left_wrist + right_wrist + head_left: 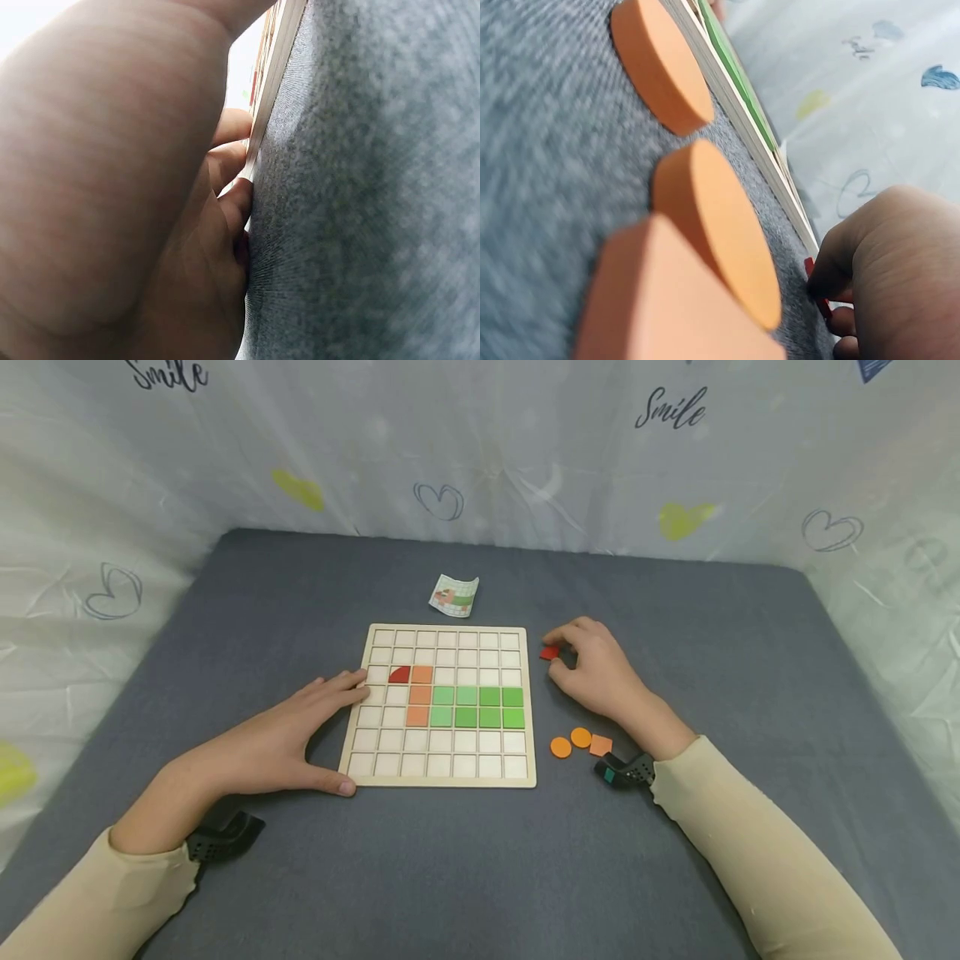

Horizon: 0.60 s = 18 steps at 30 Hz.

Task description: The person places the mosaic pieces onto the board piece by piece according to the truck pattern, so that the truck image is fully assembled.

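A red piece [550, 653] lies on the tabletop [465, 868], just beyond the right edge of the board, near its upper right corner. The right hand [595, 667] has its fingers curled at it and seems to pinch it between fingertips; whether it is lifted at all, I cannot tell.

The board [467, 742] has a 7 by 7 grid and sits near the middle of the tabletop. 1 dark red quarter-round [399, 675] fills a cell in row 3, counting from the far edge, right beside the topmost of 3 orange tiles [419, 695] stacked in a column. 8 green tiles [489, 717] run from that column to the board's right edge.

The left hand [291, 750], well apart from the other, is spread out, fingertips at the board's left edge and thumb at its near left corner.

Off the near part of the board's right edge lie 2 orange discs [561, 747] and 1 orange square [600, 745]. A small printed card [453, 597] lies between the board and the tabletop's far edge.

The step in hand looks like picking up the next piece; the next move likely calls for carrying it left and seating it squarely in a cell.
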Tool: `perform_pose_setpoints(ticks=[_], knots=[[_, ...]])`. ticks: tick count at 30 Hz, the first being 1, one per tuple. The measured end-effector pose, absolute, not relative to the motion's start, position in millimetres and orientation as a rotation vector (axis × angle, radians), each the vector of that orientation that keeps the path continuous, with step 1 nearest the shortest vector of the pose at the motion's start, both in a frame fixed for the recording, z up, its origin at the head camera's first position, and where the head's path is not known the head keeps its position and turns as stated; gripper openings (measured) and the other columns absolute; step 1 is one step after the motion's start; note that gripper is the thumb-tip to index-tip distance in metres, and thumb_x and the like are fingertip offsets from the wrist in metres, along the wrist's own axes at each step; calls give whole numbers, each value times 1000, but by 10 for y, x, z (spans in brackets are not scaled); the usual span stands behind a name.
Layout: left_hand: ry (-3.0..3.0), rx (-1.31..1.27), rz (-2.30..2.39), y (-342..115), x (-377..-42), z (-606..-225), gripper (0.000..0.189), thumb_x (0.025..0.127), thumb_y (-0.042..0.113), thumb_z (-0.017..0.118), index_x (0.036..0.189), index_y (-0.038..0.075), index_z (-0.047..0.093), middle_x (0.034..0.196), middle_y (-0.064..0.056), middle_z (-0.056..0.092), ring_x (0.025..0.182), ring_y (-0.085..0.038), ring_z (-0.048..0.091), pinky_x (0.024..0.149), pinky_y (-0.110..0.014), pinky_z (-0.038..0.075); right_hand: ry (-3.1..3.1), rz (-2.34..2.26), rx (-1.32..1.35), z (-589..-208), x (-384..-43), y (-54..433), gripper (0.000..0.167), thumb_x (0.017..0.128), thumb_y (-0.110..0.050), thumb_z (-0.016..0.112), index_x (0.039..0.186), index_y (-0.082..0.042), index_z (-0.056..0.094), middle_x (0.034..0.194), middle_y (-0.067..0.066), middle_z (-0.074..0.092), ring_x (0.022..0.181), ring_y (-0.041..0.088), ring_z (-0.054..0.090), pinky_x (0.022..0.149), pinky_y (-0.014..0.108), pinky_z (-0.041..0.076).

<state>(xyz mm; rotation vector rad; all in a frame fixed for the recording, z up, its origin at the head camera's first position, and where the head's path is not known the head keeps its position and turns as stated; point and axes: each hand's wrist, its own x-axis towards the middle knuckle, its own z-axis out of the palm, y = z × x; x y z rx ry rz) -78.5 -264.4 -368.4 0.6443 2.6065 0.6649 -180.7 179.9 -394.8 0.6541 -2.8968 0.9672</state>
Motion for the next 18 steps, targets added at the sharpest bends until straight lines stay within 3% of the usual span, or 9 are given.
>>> perform_pose_setpoints(ticks=[18], knots=[[2612, 637, 666, -2634, -784, -3687, 126, 75, 83, 84, 175, 34, 25, 182, 7, 9, 167, -44, 6, 127, -72, 20, -2859, 968, 647, -3943, -1812, 1812, 34, 96, -11, 67, 127, -4, 77, 124, 12, 70, 101, 30, 60, 90, 48, 52]])
